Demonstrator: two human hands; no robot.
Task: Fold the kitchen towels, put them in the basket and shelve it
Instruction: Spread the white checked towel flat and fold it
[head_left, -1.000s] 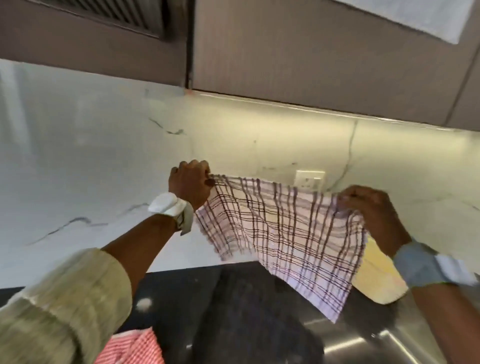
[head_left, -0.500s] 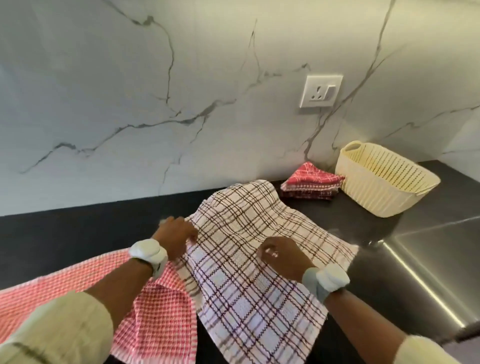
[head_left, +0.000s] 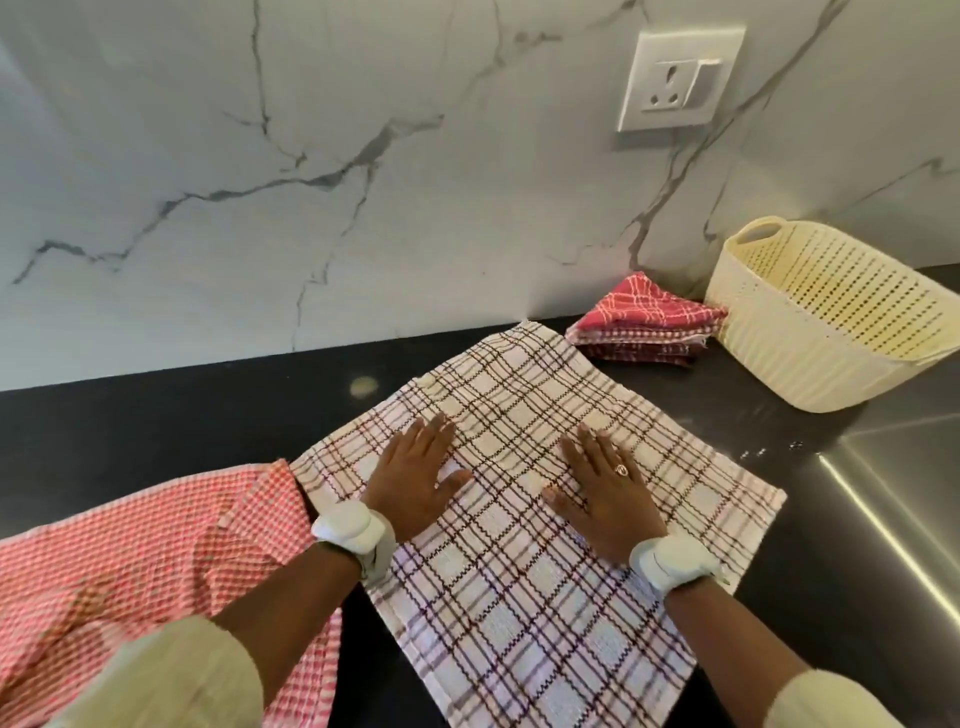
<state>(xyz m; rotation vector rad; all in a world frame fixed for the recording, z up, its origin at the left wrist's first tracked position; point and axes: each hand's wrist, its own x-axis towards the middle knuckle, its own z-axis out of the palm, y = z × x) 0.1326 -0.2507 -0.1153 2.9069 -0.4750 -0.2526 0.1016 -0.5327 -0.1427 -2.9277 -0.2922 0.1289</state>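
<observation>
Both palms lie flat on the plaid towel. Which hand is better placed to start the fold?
Probably the left hand: it lies nearer the plaid towel's left edge, while the right hand sits mid-cloth and can pin it.

Both hands, left and right, press flat on a plaid towel spread on the black counter. A red towel lies left. Folded towels sit beside the basket.

A white towel with dark brown lines lies flat and spread out on the black counter, one corner pointing at the wall. A red and white checked towel lies rumpled just to its left, touching it. A small pile of folded red towels sits by the wall, right beside the cream basket with little holes.
</observation>
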